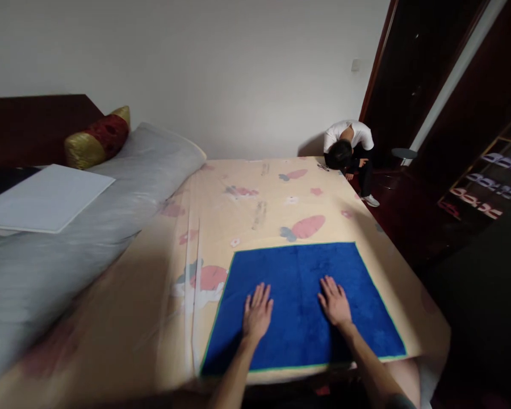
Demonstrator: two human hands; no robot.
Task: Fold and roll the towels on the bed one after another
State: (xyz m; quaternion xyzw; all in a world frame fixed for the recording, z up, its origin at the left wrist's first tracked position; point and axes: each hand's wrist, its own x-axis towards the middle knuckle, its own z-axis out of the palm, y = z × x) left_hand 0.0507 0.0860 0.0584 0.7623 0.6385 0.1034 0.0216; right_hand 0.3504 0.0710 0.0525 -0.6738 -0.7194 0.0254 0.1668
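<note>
A blue cloth (298,324) with a green edge lies spread flat near the front edge of the bed (255,210). On its left half rests my left hand (258,313), palm down with fingers stretched out. My right hand (336,302) lies flat on the right half, its fingers slightly spread. Neither hand grips anything. Faint creases show in the fabric between the two hands. The cloth's near edge runs close to my forearms, and its corners are all in view.
Grey bedding (111,199) under clear plastic runs along the left, with a white board (46,196) on it and a red and gold pillow (100,139) behind. At the far right corner a person (350,142) bends down. A shoe rack (485,182) and a round stool (403,153) stand right.
</note>
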